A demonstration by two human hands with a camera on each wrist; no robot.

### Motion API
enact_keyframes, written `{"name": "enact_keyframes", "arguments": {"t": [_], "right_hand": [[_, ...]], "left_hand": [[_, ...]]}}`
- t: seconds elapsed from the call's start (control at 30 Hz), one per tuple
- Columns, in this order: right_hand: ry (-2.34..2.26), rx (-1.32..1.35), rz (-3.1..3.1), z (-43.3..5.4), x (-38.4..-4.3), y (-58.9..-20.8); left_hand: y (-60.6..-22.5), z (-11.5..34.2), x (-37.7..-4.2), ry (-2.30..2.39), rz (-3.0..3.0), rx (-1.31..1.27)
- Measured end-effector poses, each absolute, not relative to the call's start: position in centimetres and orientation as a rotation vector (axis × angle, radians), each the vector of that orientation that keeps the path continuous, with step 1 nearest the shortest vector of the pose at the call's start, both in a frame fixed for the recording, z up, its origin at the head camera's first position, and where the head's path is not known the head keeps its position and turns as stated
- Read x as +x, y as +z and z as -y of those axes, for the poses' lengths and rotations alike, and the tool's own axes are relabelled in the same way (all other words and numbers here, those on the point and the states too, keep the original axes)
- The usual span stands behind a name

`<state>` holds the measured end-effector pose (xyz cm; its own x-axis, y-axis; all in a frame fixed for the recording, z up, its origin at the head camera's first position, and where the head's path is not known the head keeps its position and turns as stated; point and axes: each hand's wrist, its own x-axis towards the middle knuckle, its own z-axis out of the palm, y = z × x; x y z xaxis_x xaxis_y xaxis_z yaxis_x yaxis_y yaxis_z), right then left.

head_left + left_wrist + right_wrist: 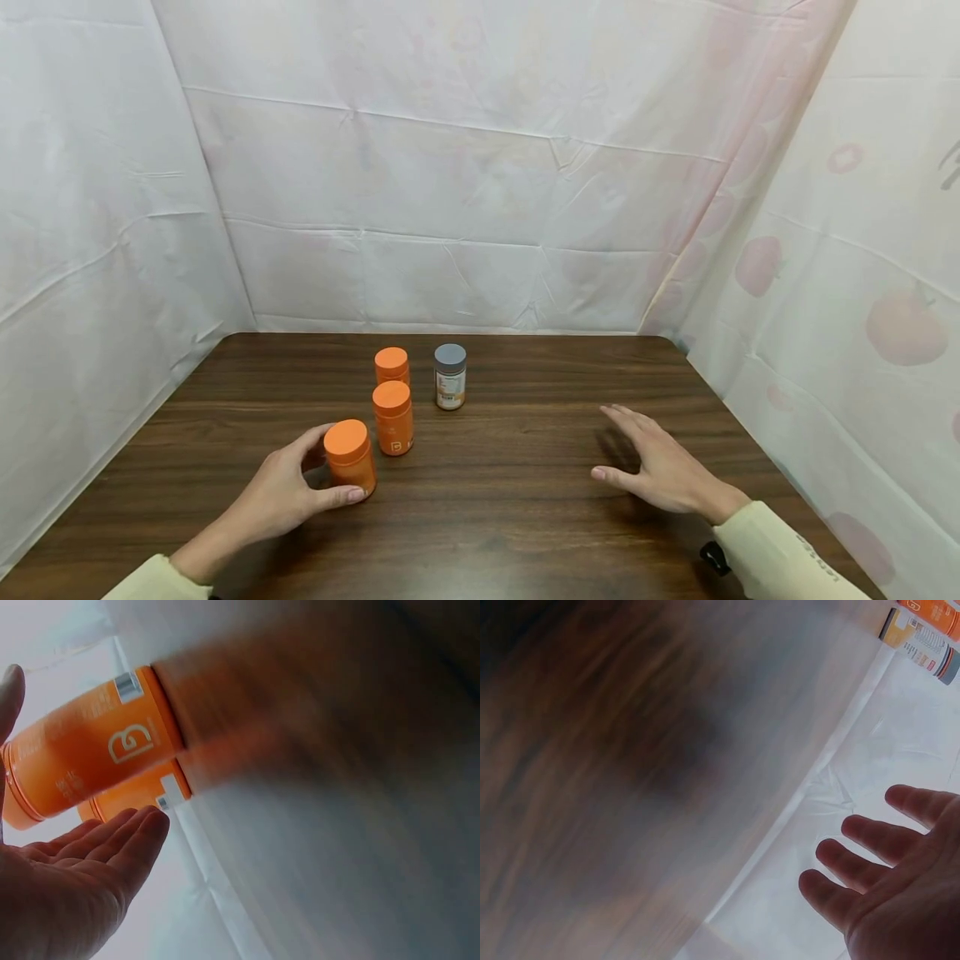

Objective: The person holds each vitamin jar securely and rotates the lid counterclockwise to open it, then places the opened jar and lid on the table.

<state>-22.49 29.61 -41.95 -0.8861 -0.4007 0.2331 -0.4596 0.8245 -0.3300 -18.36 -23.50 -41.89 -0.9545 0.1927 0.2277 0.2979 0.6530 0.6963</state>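
My left hand (279,492) is around the nearest orange jar (349,454), thumb in front of it and fingers behind. In the left wrist view the fingers (139,844) of that hand are extended, beside an orange jar (97,742) with a white logo. I cannot tell from the head view whether thumb and jar touch. A second orange jar (393,421) stands just behind and to the right, partly covering a third orange-capped jar (392,364). My right hand (667,467) hovers over the table's right side, fingers spread and holding nothing.
A white jar with a grey cap (450,379) stands to the right of the orange jars. The dark wood-grain table (517,483) runs back to white sheeting (465,192). Printed sheeting (840,333) hangs along the right side.
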Motion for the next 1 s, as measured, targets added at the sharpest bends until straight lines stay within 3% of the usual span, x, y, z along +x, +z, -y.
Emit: {"name": "enact_keyframes", "arguments": {"t": [1.0], "right_hand": [[0.608,0.731,2.826,-28.60,-22.11,-41.94]], "left_hand": [[-41.99,22.51,-18.66,-1.360,2.806,-0.255]]}}
